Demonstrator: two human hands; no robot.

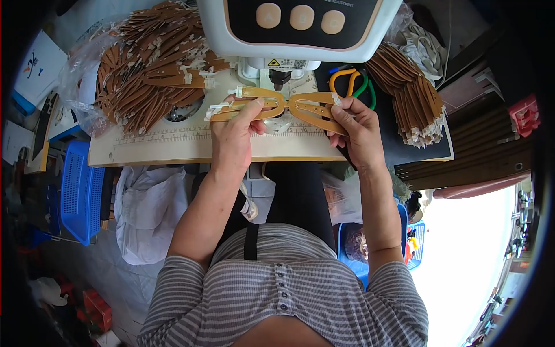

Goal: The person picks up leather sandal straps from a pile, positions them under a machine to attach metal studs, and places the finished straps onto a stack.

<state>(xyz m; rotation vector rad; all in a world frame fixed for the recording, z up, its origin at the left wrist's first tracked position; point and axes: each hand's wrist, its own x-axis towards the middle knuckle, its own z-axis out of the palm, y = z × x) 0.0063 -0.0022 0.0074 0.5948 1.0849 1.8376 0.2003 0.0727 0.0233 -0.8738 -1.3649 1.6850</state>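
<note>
My left hand [238, 124] pinches a tan, leather-like strap piece [273, 111] with a rounded, slotted end and small studs or holes. White tape-like tabs stick out at its left end. My right hand [354, 124] grips a matching strap piece [309, 110] between thumb and fingers, its rounded end facing the first one. The rounded ends meet or nearly meet just below the dark head [280, 78] of a white machine [300, 49]. Whether the two are joined cannot be made out.
A large heap of brown strap pieces [156, 63] lies at left, partly in clear plastic. Stacked strap pieces [413, 95] lie at right on a black mat, near orange-and-green-handled pliers [355, 84]. A ruler scale [167, 136] runs along the table's front. A blue basket [81, 191] stands lower left.
</note>
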